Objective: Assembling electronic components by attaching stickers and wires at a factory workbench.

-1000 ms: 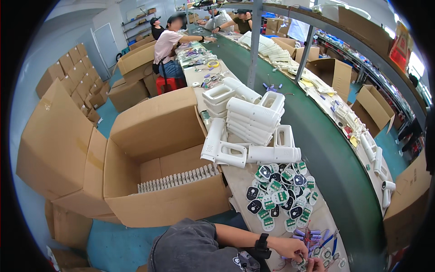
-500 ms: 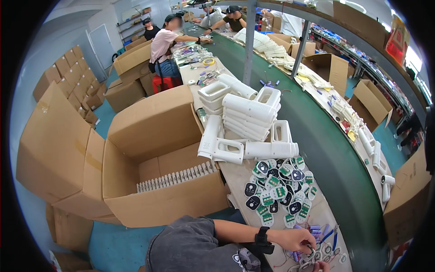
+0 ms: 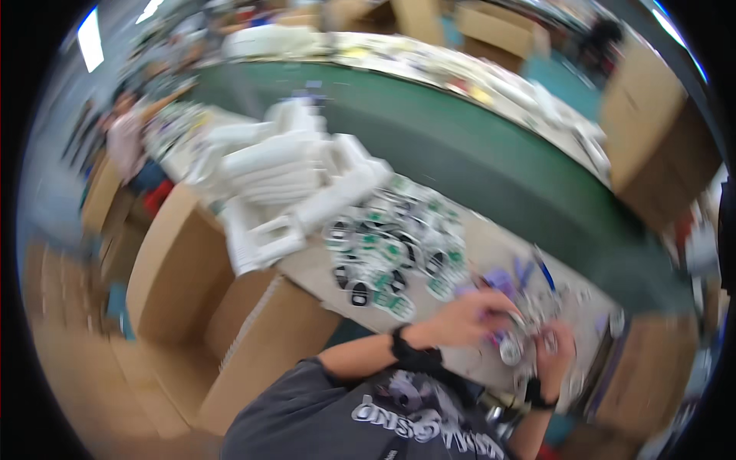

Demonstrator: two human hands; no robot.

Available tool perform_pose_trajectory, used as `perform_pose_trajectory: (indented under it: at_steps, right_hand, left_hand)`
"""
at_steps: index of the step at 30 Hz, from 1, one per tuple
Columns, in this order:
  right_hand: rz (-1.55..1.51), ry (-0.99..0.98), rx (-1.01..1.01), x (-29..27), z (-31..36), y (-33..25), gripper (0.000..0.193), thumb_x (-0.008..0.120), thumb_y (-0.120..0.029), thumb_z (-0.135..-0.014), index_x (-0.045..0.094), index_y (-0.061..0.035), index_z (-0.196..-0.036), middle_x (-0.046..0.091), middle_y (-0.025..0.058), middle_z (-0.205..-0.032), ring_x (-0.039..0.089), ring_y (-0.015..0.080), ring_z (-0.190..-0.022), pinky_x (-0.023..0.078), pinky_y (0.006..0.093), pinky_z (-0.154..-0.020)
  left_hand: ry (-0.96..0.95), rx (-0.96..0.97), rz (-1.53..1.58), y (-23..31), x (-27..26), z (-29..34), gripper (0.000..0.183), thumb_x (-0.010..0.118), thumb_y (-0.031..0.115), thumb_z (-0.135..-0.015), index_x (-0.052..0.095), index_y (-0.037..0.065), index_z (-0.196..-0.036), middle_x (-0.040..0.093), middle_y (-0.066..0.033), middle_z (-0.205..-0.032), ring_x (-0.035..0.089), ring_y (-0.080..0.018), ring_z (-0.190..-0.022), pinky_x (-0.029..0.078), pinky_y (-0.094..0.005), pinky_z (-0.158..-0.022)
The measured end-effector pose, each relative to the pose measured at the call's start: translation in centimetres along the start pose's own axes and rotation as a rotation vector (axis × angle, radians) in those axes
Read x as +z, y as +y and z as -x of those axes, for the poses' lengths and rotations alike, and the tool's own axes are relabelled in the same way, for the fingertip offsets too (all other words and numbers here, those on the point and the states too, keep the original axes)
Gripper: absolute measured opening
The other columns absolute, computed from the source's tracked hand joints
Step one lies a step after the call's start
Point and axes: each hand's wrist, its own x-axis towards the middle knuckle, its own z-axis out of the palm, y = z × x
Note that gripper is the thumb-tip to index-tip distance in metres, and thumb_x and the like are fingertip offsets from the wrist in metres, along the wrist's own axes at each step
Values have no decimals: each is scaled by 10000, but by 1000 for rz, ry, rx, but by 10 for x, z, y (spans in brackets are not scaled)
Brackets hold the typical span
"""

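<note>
Fingers of left hand (image 3: 474, 316) and right hand (image 3: 555, 351) curled, blurred, can't tell if clamped — view's swung, so two-handed work by round part (image 3: 510, 353) now shows.

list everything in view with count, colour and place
table: one, pale, centre
belt: one, green, beyond table
housings: stacked, uncountable through blur, white, table's left
circuit-board panels: many, white, black and green, mid-table
cylinders: several, purple, right of panels
tool: one, blue, right of cylinders
round part: one, pale, below cylinders
open carton: one, brown, left of table
other cartons: several, brown, both sides
far parts: many, white, beyond belt
co-worker: one, pink top, upper left
wristbands: two, black, one per wrist
left hand: one, bare, left of round part
right hand: one, bare, right of it
</note>
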Motion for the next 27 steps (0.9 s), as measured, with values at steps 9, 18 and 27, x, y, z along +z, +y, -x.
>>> perform_pose_trajectory:
  at_steps: [9,18,27]
  right_hand:
    - [-604,64,544,-18,-9,7,184,702,-59,-848,663,-22,-1023,638,14,-848,596,81,-733,466,207,-674]
    - [-909,6,627,-21,-9,22,198,663,-102,-903,659,-15,-1080,669,21,-903,628,85,-791,488,210,-718]
    - [-487,136,398,-23,-7,17,175,565,14,-910,654,-27,-1056,663,37,-991,616,113,-899,479,239,-814]
  left_hand:
    - [191,-390,216,-18,-10,-4,215,611,24,-928,633,-41,-1132,658,-35,-1033,593,-84,-922,464,-223,-822]
    - [195,-424,174,-30,-3,3,225,595,71,-948,623,-25,-1150,656,-20,-1033,583,-76,-926,446,-226,-837]
    - [176,-476,244,-23,9,-1,225,609,81,-941,624,-13,-1145,656,-21,-1028,582,-71,-929,443,-218,-819]
